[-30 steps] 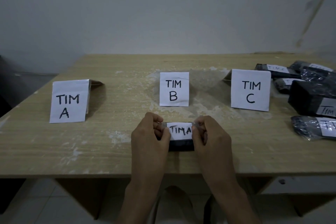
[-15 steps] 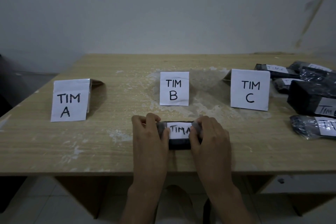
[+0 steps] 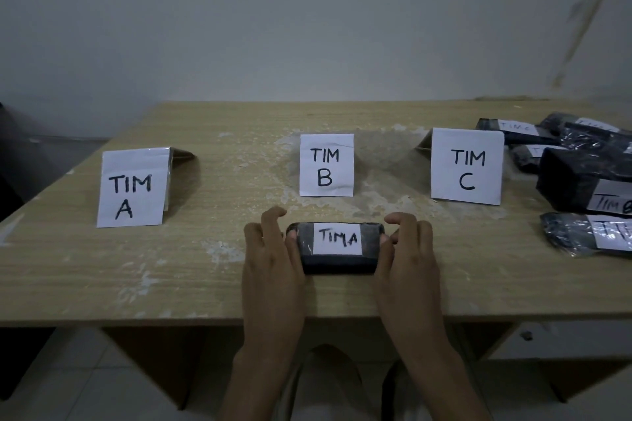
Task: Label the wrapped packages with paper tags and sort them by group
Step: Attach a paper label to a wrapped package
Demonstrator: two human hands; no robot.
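Observation:
A black wrapped package (image 3: 337, 263) lies flat on the wooden table (image 3: 102, 267) near its front edge. A white paper tag (image 3: 338, 238) reading "TIM A" is stuck on its top under clear tape. My left hand (image 3: 270, 260) grips the package's left end, thumb on the tape and fingers curled behind the far corner. My right hand (image 3: 408, 256) grips the right end the same way. Three folded paper signs stand behind it: "TIM A" (image 3: 131, 188) at the left, "TIM B" (image 3: 326, 166) in the middle, "TIM C" (image 3: 466, 167) at the right.
Several tagged black packages (image 3: 574, 181) lie in a pile at the table's right edge, beside and behind the "TIM C" sign. A grey wall rises behind the table. Tiled floor shows below the front edge.
The package went from tilted up in my hands to lying flat on the table. My fingers moved off the tag's tape ends outward to the package's two ends.

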